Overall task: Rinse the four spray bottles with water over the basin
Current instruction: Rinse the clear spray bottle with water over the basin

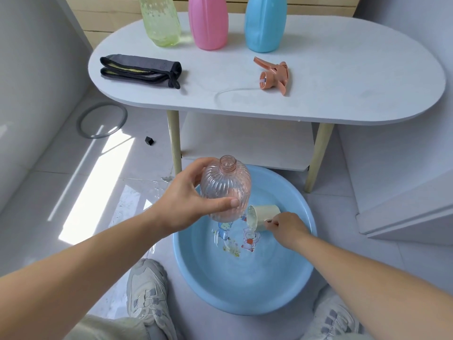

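Note:
My left hand (pixel 186 200) grips a clear pinkish ribbed bottle (pixel 226 185) upright over the blue basin (pixel 289 285), its neck open and uncapped. Just right of the bottle's base, my right hand (pixel 286 228) pinches the handle of a small beige cup (pixel 263 215), tilted on its side with water at its mouth. The basin holds water and shows cartoon prints on its bottom. On the white oval table (pixel 343 69) stand a green bottle (pixel 160 20), a pink bottle (pixel 208 23) and a blue bottle (pixel 264 23), their tops out of frame.
An orange trigger sprayer (pixel 274 76) with its clear tube lies on the table, with a folded grey cloth (pixel 141 69) to its left. The table's legs and lower shelf stand just behind the basin. A grey ring (pixel 101 120) and a small black piece (pixel 149 141) lie on the wet tiled floor.

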`<move>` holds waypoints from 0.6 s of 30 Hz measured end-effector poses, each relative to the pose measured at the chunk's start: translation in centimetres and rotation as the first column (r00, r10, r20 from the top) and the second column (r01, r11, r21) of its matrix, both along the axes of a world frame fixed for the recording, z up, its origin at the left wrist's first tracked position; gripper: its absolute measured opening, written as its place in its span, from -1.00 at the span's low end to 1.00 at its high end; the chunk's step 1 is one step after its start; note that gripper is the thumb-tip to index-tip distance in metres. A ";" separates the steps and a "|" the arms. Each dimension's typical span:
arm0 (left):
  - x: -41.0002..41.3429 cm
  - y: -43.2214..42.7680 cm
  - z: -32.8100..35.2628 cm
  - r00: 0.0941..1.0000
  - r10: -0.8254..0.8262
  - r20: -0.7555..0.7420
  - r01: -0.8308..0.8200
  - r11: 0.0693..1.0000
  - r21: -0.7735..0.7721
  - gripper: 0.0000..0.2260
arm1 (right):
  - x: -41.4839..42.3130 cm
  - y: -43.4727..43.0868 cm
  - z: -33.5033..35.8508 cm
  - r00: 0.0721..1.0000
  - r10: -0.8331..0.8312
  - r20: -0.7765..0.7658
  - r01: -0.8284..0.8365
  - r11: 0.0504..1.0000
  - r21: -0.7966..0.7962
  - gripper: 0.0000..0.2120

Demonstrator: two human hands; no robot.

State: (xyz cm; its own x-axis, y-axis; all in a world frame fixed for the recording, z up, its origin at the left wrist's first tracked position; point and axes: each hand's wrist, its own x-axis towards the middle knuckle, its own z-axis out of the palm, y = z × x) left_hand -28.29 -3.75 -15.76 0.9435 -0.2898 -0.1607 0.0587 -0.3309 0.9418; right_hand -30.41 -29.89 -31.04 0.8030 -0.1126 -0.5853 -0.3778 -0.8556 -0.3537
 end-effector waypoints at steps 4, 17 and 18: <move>-0.1 0.1 0.2 1.000 0.009 0.001 -0.009 1.000 -0.019 -0.20 | 0.1 -0.8 0.5 0.962 -0.270 -0.033 0.269 0.923 0.274 -0.61; -0.7 0.6 3.2 0.997 0.059 0.052 -0.052 0.991 -0.127 -0.35 | -0.4 -2.5 10.0 0.899 -0.428 -0.091 0.348 0.574 0.741 -0.75; -0.8 0.6 3.6 0.996 0.062 0.061 -0.053 0.989 -0.135 -0.34 | -0.6 -2.8 11.5 0.901 -0.428 -0.067 0.326 0.567 0.756 -0.75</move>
